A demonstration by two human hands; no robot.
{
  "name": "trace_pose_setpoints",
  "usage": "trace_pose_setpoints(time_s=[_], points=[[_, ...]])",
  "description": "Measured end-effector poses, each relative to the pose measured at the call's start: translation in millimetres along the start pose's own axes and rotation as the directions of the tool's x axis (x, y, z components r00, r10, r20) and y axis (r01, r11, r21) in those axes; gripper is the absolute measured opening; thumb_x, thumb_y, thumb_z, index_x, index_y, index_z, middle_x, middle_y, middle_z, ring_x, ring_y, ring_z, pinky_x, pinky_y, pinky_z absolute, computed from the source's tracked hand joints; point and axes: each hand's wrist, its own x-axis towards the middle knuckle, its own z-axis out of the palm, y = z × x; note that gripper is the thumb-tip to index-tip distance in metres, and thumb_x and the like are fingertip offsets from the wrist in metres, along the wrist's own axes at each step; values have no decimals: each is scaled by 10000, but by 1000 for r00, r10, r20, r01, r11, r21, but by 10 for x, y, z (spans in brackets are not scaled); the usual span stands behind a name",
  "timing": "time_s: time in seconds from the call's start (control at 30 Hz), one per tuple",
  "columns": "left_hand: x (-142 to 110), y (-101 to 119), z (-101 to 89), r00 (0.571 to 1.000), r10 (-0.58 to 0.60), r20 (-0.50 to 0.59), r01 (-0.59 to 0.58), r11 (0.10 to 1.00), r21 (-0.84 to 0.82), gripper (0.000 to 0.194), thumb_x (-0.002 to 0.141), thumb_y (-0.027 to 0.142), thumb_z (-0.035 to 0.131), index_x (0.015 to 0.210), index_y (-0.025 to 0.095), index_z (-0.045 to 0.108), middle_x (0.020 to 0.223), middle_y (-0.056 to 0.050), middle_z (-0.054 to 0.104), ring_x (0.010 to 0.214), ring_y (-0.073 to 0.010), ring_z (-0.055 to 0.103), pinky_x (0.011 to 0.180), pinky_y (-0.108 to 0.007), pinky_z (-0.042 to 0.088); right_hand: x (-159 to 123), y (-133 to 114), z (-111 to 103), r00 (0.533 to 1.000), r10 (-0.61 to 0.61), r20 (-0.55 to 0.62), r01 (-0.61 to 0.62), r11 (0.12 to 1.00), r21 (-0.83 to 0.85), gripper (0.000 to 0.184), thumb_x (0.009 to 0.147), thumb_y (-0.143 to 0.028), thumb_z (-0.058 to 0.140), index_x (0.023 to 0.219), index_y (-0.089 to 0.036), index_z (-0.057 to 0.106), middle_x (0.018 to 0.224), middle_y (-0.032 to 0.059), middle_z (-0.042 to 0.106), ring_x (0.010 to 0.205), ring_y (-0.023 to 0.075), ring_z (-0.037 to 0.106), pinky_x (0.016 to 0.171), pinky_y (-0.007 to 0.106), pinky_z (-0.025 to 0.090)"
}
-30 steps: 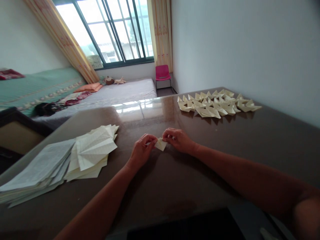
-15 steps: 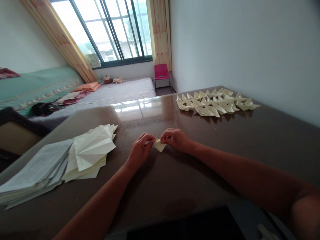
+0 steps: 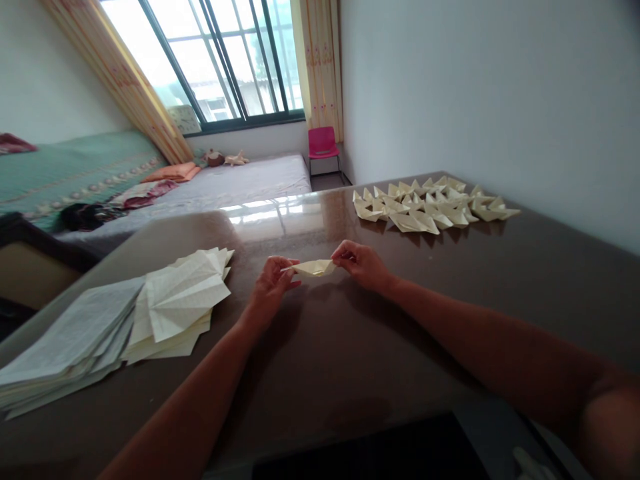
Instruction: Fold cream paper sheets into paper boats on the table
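A small cream paper boat (image 3: 316,268) is stretched out lengthwise between my hands, a little above the brown table. My left hand (image 3: 273,280) pinches its left tip between thumb and fingers. At the other tip, my right hand (image 3: 364,263) grips the paper in a pinch. The boat looks long and low, with a fold along its middle. Farther back on the right, several finished paper boats (image 3: 430,207) stand close together in rows.
Left of my hands lie creased cream sheets (image 3: 187,297) beside a stack of printed paper (image 3: 75,333). The glossy brown table (image 3: 320,360) reaches to the wall on the right. Beyond it are a bed (image 3: 255,175) and a pink chair (image 3: 323,143).
My hands have moved apart and slightly up. The paper between them has gone from a small folded triangle to a long, opened boat shape.
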Motion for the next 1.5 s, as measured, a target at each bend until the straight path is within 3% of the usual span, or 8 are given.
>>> trace_pose_setpoints(time_s=[0.23,0.37,0.5,0.63,0.8,0.93,1.2,1.5], points=[[18,-69,-45,986,91,141,-106,989,99,582,636,247,757,1141,252,466,1350,-83,481,1007,-163,627,923,-382,519,-46,-96,0,994,-89,60,96,989,-116,54,810,-196,579,796,-179,628,766,-9,658,685,110,578,660,223,451],[-14,-53,-7,969,43,245,-75,989,125,408,623,274,765,980,187,588,1295,-95,540,1017,-207,629,914,-379,517,-59,-108,10,990,-119,78,128,983,-131,55,812,-184,576,799,-175,629,774,-8,656,689,107,570,667,221,441],[-12,-35,1,988,-29,149,1,982,188,308,620,352,773,722,154,560,894,-23,681,654,-120,617,588,-230,503,-64,-108,8,991,-115,63,121,986,-111,50,810,-203,588,796,-175,627,756,-11,646,681,107,560,659,223,430],[10,-12,-27,999,-11,37,3,975,221,309,665,354,750,618,159,515,499,79,503,472,-55,430,456,-171,319,-30,-61,13,997,-68,38,66,997,48,81,795,-248,609,788,-168,608,703,-18,607,637,103,531,607,222,412],[9,16,7,1000,10,-27,-9,999,35,348,647,344,766,591,151,482,704,28,640,601,-76,515,573,-201,407,6,-12,54,999,-8,34,-2,963,270,128,756,-287,644,782,-173,594,705,-19,595,661,111,526,613,232,412],[2,12,17,991,38,-126,-21,991,130,342,618,355,785,591,147,514,688,19,635,584,-79,509,554,-206,400,3,-20,57,997,68,47,-80,935,346,149,729,-293,662,771,-170,590,683,-24,590,651,107,523,613,233,409],[-53,35,65,991,95,-96,-53,928,369,295,626,380,771,632,153,583,560,56,554,495,-59,425,459,-184,324,-52,-119,13,985,7,175,-24,995,99,424,702,-381,715,1065,-190,606,1065,47,639,915,157,596,742,259,460],[-124,144,184,984,149,-93,-104,920,377,242,643,346,754,654,164,595,656,32,629,526,-69,491,477,-181,377,-78,-145,40,909,57,413,-89,994,58,209,760,-319,642,806,-131,721,679,4,677,626,120,575,599,213,407]])
